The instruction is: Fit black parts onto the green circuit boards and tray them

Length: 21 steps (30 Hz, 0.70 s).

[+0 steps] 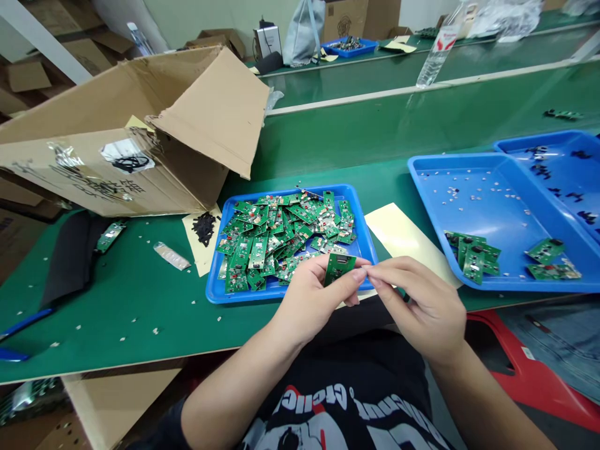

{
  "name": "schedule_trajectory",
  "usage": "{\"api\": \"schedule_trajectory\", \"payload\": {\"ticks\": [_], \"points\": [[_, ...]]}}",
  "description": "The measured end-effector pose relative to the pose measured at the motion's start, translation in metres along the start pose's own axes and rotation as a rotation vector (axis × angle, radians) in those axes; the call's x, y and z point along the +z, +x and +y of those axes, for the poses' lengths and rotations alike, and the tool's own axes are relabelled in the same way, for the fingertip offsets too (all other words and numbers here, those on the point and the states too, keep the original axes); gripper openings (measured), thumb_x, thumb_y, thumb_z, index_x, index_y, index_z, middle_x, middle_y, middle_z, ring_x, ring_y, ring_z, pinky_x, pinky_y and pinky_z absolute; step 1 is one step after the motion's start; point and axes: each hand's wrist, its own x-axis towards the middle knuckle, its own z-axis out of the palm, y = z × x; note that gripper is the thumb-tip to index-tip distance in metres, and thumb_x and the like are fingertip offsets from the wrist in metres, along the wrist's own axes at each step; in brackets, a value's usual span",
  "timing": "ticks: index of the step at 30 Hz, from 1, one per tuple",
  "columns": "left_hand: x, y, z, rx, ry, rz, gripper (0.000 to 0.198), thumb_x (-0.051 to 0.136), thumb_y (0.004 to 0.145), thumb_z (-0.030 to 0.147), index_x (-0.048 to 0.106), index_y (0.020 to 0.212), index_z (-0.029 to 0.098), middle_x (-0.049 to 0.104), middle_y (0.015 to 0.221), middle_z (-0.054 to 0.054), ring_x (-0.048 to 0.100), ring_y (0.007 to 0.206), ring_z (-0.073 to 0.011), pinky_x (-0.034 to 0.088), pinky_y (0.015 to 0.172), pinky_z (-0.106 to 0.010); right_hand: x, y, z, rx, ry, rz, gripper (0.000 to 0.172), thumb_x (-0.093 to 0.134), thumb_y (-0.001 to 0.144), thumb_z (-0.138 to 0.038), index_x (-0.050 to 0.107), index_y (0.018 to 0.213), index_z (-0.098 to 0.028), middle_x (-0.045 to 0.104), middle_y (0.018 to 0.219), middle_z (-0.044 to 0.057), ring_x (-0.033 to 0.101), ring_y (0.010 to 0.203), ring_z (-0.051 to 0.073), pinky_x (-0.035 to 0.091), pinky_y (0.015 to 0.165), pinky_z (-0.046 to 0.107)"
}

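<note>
Left hand: closed, thumb and forefinger pinching a small green circuit board, which stands tilted just above the grip. Right hand: thumb and forefinger pressed together right beside the board, fingertips meeting the left forefinger's tip; anything between them too small to tell.

Directly behind the grip, a blue plastic tray heaped with loose green circuit boards, its near rim almost under the left hand. Beyond the right hand, a sheet of cream paper, then a second blue tray scattered with small white bits, a few green boards lying along its near edge. Farther right of the grip, a third blue tray. Left of the grip, on a green bench mat, a single loose board and a foil strip. Beyond these, an open cardboard box lying on its side.
</note>
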Motion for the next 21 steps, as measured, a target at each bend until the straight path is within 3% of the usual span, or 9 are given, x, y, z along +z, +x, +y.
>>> {"api": "schedule_trajectory", "payload": {"ticks": [5,8,12,21], "points": [[-0.001,0.004,-0.002,0.034,0.127,0.064,0.020,0.073,0.074,0.028,0.064,0.064,0.014,0.057,0.051,0.003,0.051,0.051,-0.0086,0.043,0.057,-0.022,0.004,-0.007,0.005,-0.027,-0.087,0.022,0.034,0.060,0.082,0.001,0.071,0.107,-0.019,0.069,0.083,0.007,0.067,0.076,0.018,0.057,0.068,0.030],[-0.002,0.007,-0.006,0.022,0.105,0.077,0.022,0.074,0.073,0.029,0.062,0.063,0.014,0.057,0.052,0.003,0.051,0.051,-0.0084,0.043,0.056,-0.022,0.007,-0.010,0.007,-0.039,-0.117,0.038,0.038,0.061,0.080,0.003,0.070,0.111,-0.018,0.070,0.084,0.008,0.067,0.077,0.018,0.057,0.069,0.031],[-0.003,0.011,-0.010,-0.015,0.054,0.065,0.018,0.074,0.072,0.030,0.066,0.072,0.013,0.057,0.054,0.004,0.052,0.051,-0.0076,0.044,0.056,-0.021,0.009,-0.010,0.009,-0.031,-0.102,0.028,0.032,0.059,0.082,0.003,0.071,0.106,-0.015,0.070,0.084,0.008,0.068,0.077,0.016,0.057,0.070,0.029],[-0.005,0.012,-0.009,0.009,0.122,0.013,0.025,0.070,0.075,0.030,0.058,0.061,0.014,0.057,0.056,0.003,0.053,0.050,-0.0073,0.045,0.055,-0.020,0.011,-0.007,0.008,0.030,-0.110,0.029,0.022,0.059,0.086,-0.005,0.070,0.099,-0.019,0.072,0.083,0.005,0.069,0.073,0.016,0.058,0.068,0.027]]}}
